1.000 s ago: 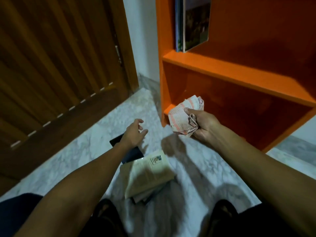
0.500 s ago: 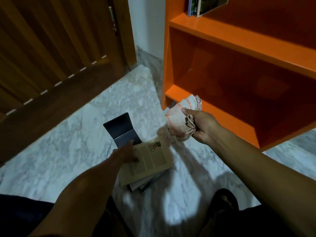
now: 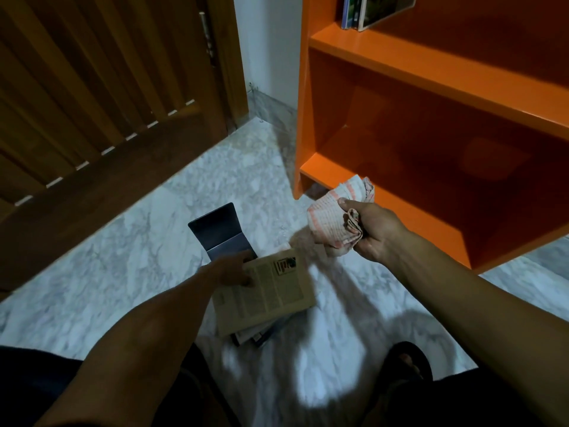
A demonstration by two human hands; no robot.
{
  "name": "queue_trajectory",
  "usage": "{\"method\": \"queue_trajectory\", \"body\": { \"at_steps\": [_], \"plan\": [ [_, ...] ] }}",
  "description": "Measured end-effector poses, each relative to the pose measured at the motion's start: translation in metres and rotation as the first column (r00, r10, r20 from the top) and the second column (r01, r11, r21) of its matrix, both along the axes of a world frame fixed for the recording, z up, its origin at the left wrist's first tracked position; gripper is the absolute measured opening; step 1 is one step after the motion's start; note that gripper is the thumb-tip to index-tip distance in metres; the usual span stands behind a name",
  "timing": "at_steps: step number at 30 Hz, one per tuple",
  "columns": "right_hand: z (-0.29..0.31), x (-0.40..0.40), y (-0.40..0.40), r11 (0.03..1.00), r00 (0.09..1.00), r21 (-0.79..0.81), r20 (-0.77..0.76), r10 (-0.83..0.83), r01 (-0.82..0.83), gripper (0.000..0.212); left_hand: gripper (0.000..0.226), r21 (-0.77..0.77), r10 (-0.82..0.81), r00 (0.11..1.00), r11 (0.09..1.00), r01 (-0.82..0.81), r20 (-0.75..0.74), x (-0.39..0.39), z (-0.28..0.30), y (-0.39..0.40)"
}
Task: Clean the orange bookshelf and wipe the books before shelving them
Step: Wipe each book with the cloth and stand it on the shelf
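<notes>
A tan paperback book (image 3: 271,291) lies back cover up on top of a small stack on the marble floor. My left hand (image 3: 234,269) grips its upper left edge, thumb on the cover. A dark book (image 3: 220,231) lies just beyond it. My right hand (image 3: 372,229) holds a crumpled white cloth with pink stripes (image 3: 335,217) in front of the orange bookshelf (image 3: 431,75). The bottom compartment of the bookshelf holds nothing. A few books (image 3: 366,10) stand on the shelf above, at its left end.
A brown wooden door (image 3: 101,97) stands at the left, with a white wall strip between it and the bookshelf. Grey marble floor (image 3: 123,257) spreads around the stack. My feet in dark sandals (image 3: 406,362) show at the bottom.
My left hand has come down from above the dark book onto the tan book and taken hold of its edge. My view has tilted downward. The right hand stays put with the cloth.
</notes>
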State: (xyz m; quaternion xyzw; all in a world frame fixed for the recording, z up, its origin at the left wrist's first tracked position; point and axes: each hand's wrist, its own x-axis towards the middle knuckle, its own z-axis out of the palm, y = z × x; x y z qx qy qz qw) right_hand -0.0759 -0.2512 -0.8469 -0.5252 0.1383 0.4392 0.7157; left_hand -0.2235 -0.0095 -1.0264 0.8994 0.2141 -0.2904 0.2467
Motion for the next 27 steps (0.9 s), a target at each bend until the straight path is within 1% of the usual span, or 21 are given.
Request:
{"method": "queue_trajectory", "body": {
  "at_steps": [1,4,6,8,10,11,13,15,18,20,22,25,26,27],
  "plan": [
    [0.001,0.001,0.000,1.000,1.000,0.008,-0.003,-0.008,0.008,0.010,0.048,-0.005,-0.036,0.999,0.999,0.036,0.021,0.001,0.006,-0.001],
    [0.005,0.003,-0.003,0.998,0.998,0.000,0.018,-0.066,0.066,0.023,0.020,0.016,-0.130,0.988,0.991,0.130,0.077,0.005,0.030,-0.004],
    [0.013,0.004,-0.004,0.997,0.996,-0.013,0.048,-0.080,0.080,0.026,0.023,0.046,-0.142,0.984,0.989,0.137,0.109,0.009,0.051,-0.003],
    [0.022,0.004,-0.007,0.995,0.992,-0.021,0.084,-0.094,0.096,0.022,0.025,0.052,-0.107,0.980,0.994,0.099,0.169,0.011,0.080,-0.001],
    [0.032,0.004,-0.010,0.990,0.983,-0.049,0.142,-0.121,0.129,0.021,0.022,-0.013,-0.035,0.969,0.999,0.039,0.246,0.012,0.114,0.004],
    [0.037,0.003,-0.012,0.988,0.976,-0.058,0.173,-0.133,0.145,0.025,0.020,-0.046,0.004,0.960,0.999,0.009,0.278,0.012,0.132,0.007],
    [0.047,0.003,-0.015,0.981,0.960,-0.038,0.217,-0.178,0.191,0.033,0.020,-0.099,0.066,0.932,0.995,-0.032,0.356,0.011,0.169,0.012],
    [0.059,-0.001,-0.014,0.963,0.924,0.012,0.279,-0.263,0.270,0.032,0.020,-0.184,0.154,0.889,0.980,-0.080,0.431,0.007,0.205,0.017],
    [0.073,-0.009,-0.011,0.882,0.788,0.054,0.426,-0.445,0.469,0.033,0.022,-0.414,0.352,0.792,0.899,-0.139,0.499,-0.004,0.248,0.019],
    [0.078,-0.016,-0.008,0.857,0.732,0.064,0.492,-0.472,0.511,0.035,0.027,-0.549,0.479,0.722,0.819,-0.163,0.499,-0.011,0.269,0.014],
    [0.084,-0.025,0.000,0.873,0.734,0.083,0.508,-0.451,0.480,0.034,0.032,-0.656,0.569,0.665,0.739,-0.155,0.484,-0.014,0.284,0.004],
    [0.096,-0.037,0.015,0.921,0.763,0.162,0.519,-0.385,0.354,0.031,0.037,-0.804,0.687,0.595,0.584,-0.110,0.417,-0.013,0.301,-0.018],
    [0.101,-0.041,0.019,0.932,0.766,0.201,0.531,-0.363,0.302,0.030,0.037,-0.827,0.708,0.575,0.555,-0.094,0.410,-0.013,0.304,-0.027],
    [0.107,-0.044,0.022,0.939,0.758,0.232,0.555,-0.342,0.254,0.029,0.035,-0.832,0.721,0.554,0.547,-0.088,0.416,-0.012,0.306,-0.034]
  ]
}}
